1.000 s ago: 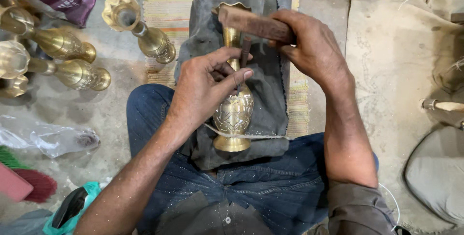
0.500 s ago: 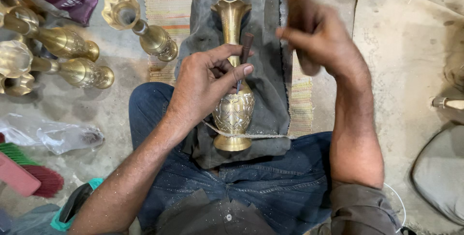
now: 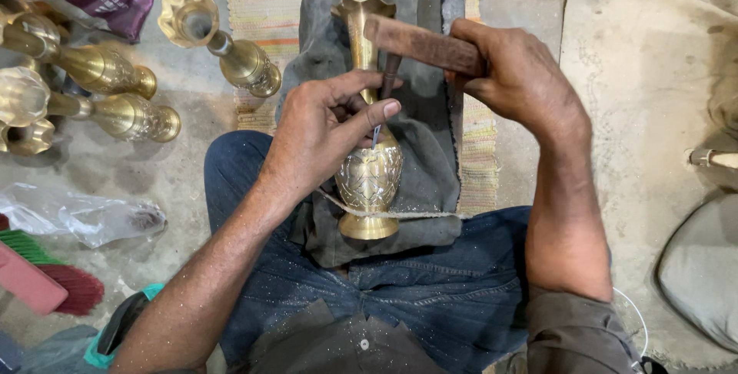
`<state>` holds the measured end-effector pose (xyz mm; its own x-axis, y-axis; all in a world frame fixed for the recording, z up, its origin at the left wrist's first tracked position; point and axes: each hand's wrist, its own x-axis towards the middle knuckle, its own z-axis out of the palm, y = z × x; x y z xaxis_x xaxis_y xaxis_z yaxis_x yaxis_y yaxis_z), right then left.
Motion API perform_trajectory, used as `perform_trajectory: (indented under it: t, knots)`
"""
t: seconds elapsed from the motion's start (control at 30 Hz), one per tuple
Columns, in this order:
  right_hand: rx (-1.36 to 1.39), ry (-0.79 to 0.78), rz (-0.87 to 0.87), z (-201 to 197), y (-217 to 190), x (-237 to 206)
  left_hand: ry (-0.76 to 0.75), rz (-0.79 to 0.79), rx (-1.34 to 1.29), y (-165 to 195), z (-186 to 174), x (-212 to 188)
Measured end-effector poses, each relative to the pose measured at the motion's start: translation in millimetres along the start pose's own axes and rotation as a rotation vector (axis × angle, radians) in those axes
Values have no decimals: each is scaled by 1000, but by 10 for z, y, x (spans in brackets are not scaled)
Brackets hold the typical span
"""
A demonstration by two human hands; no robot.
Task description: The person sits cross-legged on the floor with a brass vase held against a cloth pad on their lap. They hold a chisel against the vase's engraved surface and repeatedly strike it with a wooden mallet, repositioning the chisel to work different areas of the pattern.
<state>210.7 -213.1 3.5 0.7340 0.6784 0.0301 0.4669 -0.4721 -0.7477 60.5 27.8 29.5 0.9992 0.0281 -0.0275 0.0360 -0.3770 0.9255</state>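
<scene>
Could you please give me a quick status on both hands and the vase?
Left hand pinches a thin chisel against the brass vase. Right hand grips a wooden mallet over the chisel's top. Vase lies on dark cloth across the lap; nothing obstructing.

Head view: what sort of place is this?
Likely a floor-level metalcraft workshop: an engraved brass vase on a dark grey cloth, a brown wooden mallet in the right hand, more brass vases on the concrete floor.

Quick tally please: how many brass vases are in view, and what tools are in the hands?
Brass vase being worked on the lap: 1
Brass vases lying on the floor at left: 3
Wooden block in the right hand: 1
Thin punch in the left hand: 1
Total: 6
</scene>
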Motion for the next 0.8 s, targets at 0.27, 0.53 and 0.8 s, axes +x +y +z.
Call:
perform_trajectory:
  t: [0.27,0.53,0.8]
  knots:
    - [-234,19,40,33,-59,11,-13,19,-51,1,-1,7]
    - [-18,64,108,22,-98,32,-13,8,-36,-40,2,-7]
    - [-64,69,28,44,-130,25,-49,6,-98,-24,-12,0]
